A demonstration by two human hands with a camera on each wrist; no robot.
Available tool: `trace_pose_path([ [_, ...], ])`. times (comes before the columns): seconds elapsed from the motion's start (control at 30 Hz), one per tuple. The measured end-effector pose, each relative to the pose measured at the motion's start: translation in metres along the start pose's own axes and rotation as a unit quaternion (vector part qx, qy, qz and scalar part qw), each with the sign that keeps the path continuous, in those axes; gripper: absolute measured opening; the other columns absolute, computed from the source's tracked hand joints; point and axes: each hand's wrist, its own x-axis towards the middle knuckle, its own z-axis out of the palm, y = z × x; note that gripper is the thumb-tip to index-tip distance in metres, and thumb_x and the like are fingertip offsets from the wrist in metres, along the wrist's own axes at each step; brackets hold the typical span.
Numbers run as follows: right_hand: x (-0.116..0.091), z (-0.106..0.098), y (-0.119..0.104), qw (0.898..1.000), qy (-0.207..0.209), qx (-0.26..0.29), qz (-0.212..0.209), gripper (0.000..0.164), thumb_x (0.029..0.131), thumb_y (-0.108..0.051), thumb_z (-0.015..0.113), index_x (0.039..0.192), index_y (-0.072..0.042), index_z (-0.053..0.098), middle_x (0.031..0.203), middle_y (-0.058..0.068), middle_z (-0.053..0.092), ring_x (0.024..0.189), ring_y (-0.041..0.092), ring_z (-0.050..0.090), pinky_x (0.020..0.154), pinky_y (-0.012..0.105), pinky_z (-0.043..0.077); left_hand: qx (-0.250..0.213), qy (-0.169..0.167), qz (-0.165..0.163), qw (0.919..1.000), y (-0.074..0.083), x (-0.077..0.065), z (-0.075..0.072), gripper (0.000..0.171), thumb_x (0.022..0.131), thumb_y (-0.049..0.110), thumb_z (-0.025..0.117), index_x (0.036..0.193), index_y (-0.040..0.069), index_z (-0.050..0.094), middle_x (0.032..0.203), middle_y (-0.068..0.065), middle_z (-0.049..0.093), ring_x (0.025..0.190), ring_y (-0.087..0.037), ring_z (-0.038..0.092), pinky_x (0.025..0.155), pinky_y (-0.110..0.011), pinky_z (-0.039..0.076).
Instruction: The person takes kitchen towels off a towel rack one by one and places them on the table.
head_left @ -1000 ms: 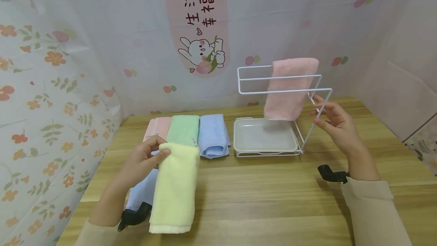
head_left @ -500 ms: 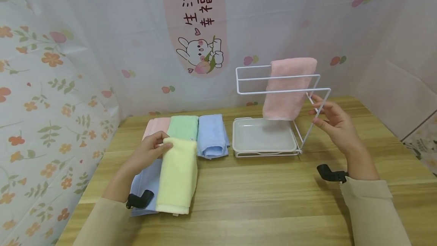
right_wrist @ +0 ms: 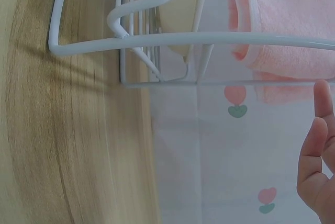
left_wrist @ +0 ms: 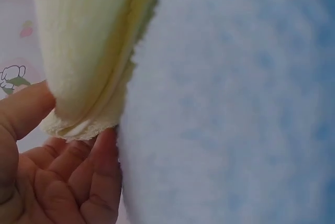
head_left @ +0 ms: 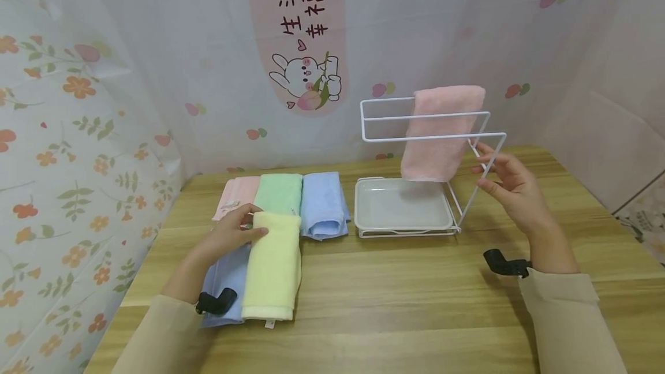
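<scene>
My left hand [head_left: 231, 232] pinches the upper left edge of a folded yellow towel [head_left: 274, 270] between thumb and fingers. That towel partly covers a blue towel [head_left: 227, 287] on the table; in the left wrist view the blue cloth [left_wrist: 225, 98] fills the right side. On the other side, my right hand [head_left: 511, 189] holds the upright side of a white wire rack [head_left: 431, 139], thumb at the front bar, fingers at the back one. A pink towel [head_left: 441, 157] hangs over the rack's rear bar. In the right wrist view only some of the fingers [right_wrist: 312, 150] show.
Behind the yellow towel lie a folded pink towel [head_left: 241, 192], a green towel [head_left: 280, 192] and a rolled-looking blue towel [head_left: 324, 204]. A pale tray [head_left: 400, 206] sits in the rack's base. Patterned curtains [head_left: 208, 62] stand behind the wooden table [head_left: 384, 305].
The left hand has brought the yellow towel away from me and slightly right, lowering it toward the other towels. My right hand stays at the rack.
</scene>
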Motion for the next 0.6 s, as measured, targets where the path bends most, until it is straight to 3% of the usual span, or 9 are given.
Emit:
trace_pose_path([
  [0.13,-0.0002,-0.0007,0.0011,1.000,-0.001,0.001,-0.002,0.039,0.090,0.022,0.052,0.124,0.004,0.057,0.153,0.005,0.047,0.111,0.012,0.061,0.092,0.016,0.051,0.008,-0.033,-0.010,0.9994,0.0015,-0.0034,0.0026,0.043,0.094,0.021,0.069,0.128,0.001,0.052,0.118,-0.023,0.066,0.081,-0.019,0.061,0.072,-0.032,0.051],
  [0.23,-0.0001,-0.0009,0.0014,1.000,-0.002,-0.001,-0.002,0.039,0.090,0.022,0.052,0.124,0.004,0.057,0.154,0.005,0.047,0.111,0.012,0.061,0.092,0.016,0.051,0.029,-0.043,0.004,0.9987,0.0013,-0.0063,0.0038,0.042,0.094,0.022,0.069,0.127,0.001,0.054,0.119,-0.023,0.065,0.090,-0.022,0.064,0.075,-0.033,0.053],
  [0.43,-0.0001,-0.0009,-0.0014,1.000,0.001,-0.013,0.006,0.037,0.090,0.021,0.052,0.123,0.004,0.057,0.154,0.005,0.046,0.110,0.011,0.061,0.092,0.016,0.051,0.062,-0.003,0.034,0.9975,0.0033,-0.0064,0.0025,0.036,0.092,0.014,0.071,0.123,0.002,0.058,0.122,-0.023,0.062,0.107,-0.037,0.065,0.082,-0.039,0.055],
  [0.6,0.0001,-0.0011,-0.0029,1.000,0.000,-0.018,0.008,0.037,0.091,0.021,0.051,0.123,0.003,0.057,0.154,0.004,0.046,0.109,0.011,0.060,0.092,0.015,0.051,0.096,0.021,0.051,0.9939,0.0080,-0.0073,0.0016,0.031,0.088,0.004,0.072,0.118,0.000,0.062,0.122,-0.022,0.062,0.100,-0.034,0.064,0.079,-0.038,0.055],
])
